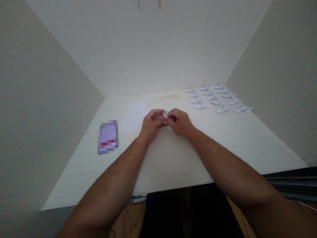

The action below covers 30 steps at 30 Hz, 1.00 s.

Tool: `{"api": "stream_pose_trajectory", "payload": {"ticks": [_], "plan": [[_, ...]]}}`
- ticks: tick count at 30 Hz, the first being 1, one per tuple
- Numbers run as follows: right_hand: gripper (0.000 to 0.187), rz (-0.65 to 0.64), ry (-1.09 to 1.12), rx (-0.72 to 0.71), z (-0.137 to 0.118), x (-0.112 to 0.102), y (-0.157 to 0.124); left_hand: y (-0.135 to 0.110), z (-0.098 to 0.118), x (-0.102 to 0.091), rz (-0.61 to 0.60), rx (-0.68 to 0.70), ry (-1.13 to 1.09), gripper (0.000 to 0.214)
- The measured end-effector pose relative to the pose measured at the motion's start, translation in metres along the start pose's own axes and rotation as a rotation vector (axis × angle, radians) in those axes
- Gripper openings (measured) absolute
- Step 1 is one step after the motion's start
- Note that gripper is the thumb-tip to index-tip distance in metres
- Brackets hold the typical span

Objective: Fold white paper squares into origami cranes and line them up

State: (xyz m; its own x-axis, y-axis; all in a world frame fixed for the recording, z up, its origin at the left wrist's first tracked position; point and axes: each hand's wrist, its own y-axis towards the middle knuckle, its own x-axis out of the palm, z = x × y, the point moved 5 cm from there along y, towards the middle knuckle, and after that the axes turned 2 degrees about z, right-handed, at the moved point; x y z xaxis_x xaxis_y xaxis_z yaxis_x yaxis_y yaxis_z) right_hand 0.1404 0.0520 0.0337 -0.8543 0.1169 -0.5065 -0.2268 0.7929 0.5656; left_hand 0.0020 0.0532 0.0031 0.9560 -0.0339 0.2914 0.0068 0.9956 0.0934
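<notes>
A small folded piece of white paper is pinched between both my hands over the middle of the white desk. My left hand grips its left side with curled fingers. My right hand pinches its right side. Both hands rest on or just above the desk top. Most of the paper is hidden by my fingers.
Several finished white paper cranes stand in rows at the back right. Flat white sheets lie left of my hands. A blurred purple packet lies at the left. Pale walls close in the desk on three sides.
</notes>
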Motion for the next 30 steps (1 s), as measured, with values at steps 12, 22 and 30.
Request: {"api": "stream_pose_trajectory", "payload": {"ticks": [12, 22, 30], "plan": [[0.012, -0.007, -0.057, 0.129, 0.006, -0.001, -0.002, 0.001, 0.005, -0.001, 0.085, 0.061, 0.138, 0.025], [0.012, 0.090, -0.118, 0.194, 0.011, -0.008, 0.000, 0.000, 0.003, 0.000, 0.072, -0.007, 0.143, 0.022], [0.019, 0.000, -0.043, 0.064, 0.004, -0.002, -0.002, 0.003, -0.002, -0.003, 0.079, -0.036, 0.034, 0.025]]}}
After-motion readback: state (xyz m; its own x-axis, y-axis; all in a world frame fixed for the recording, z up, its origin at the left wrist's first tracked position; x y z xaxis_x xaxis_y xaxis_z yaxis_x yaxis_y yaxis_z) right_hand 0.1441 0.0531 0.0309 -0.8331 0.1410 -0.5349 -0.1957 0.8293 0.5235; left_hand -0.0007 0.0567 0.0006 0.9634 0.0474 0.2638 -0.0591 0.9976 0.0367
